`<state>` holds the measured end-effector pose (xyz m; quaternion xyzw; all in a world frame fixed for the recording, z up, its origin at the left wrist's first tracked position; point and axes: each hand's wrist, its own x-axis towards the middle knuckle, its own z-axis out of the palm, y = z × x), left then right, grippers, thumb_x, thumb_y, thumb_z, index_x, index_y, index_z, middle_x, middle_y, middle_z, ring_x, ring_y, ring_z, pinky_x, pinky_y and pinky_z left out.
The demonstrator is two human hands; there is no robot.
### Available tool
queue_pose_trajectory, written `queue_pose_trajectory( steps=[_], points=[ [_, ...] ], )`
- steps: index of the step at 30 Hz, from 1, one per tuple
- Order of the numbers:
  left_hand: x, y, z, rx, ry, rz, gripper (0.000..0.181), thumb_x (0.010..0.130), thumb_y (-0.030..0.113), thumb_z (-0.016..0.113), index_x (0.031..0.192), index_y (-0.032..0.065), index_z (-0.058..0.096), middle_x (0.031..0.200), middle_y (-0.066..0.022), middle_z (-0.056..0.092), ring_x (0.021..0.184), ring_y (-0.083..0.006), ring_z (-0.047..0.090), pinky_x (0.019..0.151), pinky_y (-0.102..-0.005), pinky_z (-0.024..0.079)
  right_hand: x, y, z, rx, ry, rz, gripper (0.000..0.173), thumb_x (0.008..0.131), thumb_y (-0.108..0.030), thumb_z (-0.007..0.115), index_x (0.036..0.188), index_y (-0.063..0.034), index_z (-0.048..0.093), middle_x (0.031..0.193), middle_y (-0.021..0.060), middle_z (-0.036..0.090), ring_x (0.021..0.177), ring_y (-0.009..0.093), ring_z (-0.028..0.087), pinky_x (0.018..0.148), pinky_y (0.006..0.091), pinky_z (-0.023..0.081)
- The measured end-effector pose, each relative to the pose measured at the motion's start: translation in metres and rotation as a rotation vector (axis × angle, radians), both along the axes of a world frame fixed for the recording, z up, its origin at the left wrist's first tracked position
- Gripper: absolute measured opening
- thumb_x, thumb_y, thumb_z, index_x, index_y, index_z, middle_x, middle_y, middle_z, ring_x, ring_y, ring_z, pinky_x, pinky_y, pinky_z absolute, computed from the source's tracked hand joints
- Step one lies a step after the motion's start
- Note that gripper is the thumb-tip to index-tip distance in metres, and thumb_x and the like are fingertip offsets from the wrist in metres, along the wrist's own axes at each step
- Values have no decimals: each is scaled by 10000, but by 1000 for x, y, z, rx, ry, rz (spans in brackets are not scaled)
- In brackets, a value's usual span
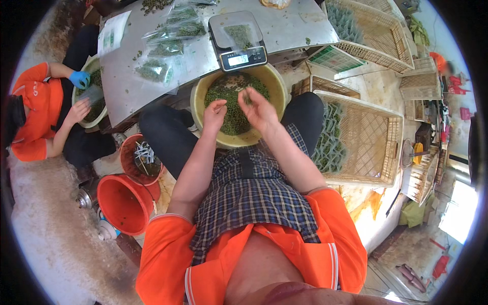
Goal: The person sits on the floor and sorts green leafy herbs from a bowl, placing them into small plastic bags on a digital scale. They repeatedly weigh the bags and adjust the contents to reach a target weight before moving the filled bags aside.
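A yellow plastic basin (pixel 282 91) stands between my knees, holding a heap of small green peppercorn-like berries (pixel 234 124). Over its left part is my left hand (pixel 214 116), fingers curled and thumb near the fingertips; whether anything is pinched there cannot be made out. My right hand (pixel 260 108) hovers over the right side of the heap, its fingers curled around a few green berries. Just beyond the basin, a digital kitchen scale (pixel 244 59) with a lit display sits on the metal table's edge. A clear bag of green berries (pixel 239 37) lies on its pan.
Several filled clear bags (pixel 154 70) lie on the metal table (pixel 129 82). At right, a plastic crate (pixel 364 152) holds rows of filled bags (pixel 329 141). Red buckets (pixel 126 204) stand at left. A co-worker (pixel 45 106) with one blue glove handles a bag over another basin (pixel 88 124).
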<state>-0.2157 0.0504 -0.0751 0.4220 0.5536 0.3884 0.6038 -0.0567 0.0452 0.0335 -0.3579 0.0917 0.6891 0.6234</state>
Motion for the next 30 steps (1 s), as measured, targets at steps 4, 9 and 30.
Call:
queue_pose_trajectory(
  steps=[4, 9, 30],
  points=[
    [3, -1, 1, -18, -63, -37, 220, 890, 46, 612, 1109, 27, 617, 1083, -61, 650, 1017, -161, 616, 868, -283, 485, 12, 87, 36, 133, -29, -139, 210, 978, -43, 441, 1156, 69, 447, 1168, 195, 521, 1087, 287, 533, 1012, 418, 469],
    [-1, 0, 10, -26, -65, -19, 221, 912, 101, 613, 1126, 49, 626, 1157, -55, 626, 1062, -147, 581, 891, -286, 462, 14, 143, 67, 38, -86, -158, 260, 1001, -146, 391, 1125, 81, 413, 1366, 235, 354, 1265, 350, 372, 1120, 489, 300],
    [-2, -5, 16, -75, -48, 65, 187, 882, 37, 604, 1066, 28, 640, 998, -45, 662, 872, -107, 619, 761, -244, 489, -18, -50, -192, 85, -1793, 1393, 338, 758, -307, 709, 901, -2, 685, 838, 230, 672, 869, 347, 665, 750, 389, 526]
  ],
)
